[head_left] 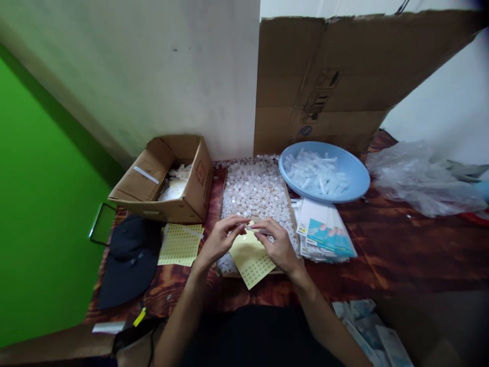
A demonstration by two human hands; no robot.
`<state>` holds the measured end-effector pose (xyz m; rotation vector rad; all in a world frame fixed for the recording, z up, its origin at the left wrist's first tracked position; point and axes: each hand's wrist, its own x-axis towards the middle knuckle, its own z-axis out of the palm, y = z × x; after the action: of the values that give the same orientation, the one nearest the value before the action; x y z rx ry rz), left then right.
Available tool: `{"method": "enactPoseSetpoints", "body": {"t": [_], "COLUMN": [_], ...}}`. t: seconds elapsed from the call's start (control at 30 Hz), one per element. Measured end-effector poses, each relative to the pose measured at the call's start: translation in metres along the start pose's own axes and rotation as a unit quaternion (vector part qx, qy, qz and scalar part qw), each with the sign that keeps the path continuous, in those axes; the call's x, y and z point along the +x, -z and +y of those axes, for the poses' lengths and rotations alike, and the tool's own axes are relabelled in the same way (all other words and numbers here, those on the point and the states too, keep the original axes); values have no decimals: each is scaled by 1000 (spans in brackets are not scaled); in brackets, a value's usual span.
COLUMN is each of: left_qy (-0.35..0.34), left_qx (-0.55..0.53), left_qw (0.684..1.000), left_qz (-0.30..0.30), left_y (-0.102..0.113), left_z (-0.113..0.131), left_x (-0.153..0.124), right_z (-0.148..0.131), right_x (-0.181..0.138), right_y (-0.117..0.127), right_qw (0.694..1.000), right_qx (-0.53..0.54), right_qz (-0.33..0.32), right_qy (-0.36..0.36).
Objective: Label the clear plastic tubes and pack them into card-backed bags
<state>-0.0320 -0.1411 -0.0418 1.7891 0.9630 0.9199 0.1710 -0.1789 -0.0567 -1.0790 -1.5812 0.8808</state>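
My left hand and my right hand meet over a shallow cardboard tray full of small white plastic pieces. My right fingers pinch a small whitish piece, too small to name for sure. The left thumb and fingertips are closed close to its tip; whatever they pinch is hidden. Beneath both hands a yellow sheet of round stickers lies tilted on the tray, its upper part mostly bare.
An open cardboard box stands at the left, near another sticker sheet and a dark cap. To the right are a blue basin of clear tubes, printed packets and plastic bags. A large cardboard panel leans behind.
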Motion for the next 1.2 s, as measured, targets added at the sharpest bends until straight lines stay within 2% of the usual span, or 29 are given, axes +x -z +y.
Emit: {"method": "enactPoseSetpoints", "body": {"t": [0.2, 0.37, 0.43, 0.53, 0.6, 0.73, 0.87, 1.03, 1.13, 1.2], "left_qy": [5, -14, -29, -46, -49, -46, -40, -1, -15, -13], "left_qx": [-14, -22, 2, 12, 8, 0, 13, 19, 12, 18], "left_qw": [1000, 1000, 999, 999, 999, 999, 998, 995, 996, 995], "left_qz": [-8, 15, 18, 9, 7, 27, 46, 102, 92, 92], "left_y": [0, -10, -14, -18, -20, -22, -20, -16, -18, -20], "left_z": [5, 6, 6, 4, 3, 1, 2, 3, 3, 3], "left_x": [6, 7, 6, 3, 1, -4, -7, -7, -6, -6], "right_z": [6, 6, 7, 13, 19, 26, 21, 13, 13, 14], "right_x": [-2, 0, 1, 2, 3, 2, -1, -3, -1, 1], "right_y": [8, 11, 10, 9, 7, 1, -3, -1, 2, 5], "right_qw": [997, 999, 996, 981, 975, 973, 970, 988, 982, 983], "right_qx": [-36, -24, -9, 21, 35, 61, 99, 83, 91, 90], "right_qz": [60, 41, 34, 14, -7, -16, -35, 24, 10, 3], "right_qy": [-22, -27, -76, -191, -220, -221, -221, -129, -168, -160]}}
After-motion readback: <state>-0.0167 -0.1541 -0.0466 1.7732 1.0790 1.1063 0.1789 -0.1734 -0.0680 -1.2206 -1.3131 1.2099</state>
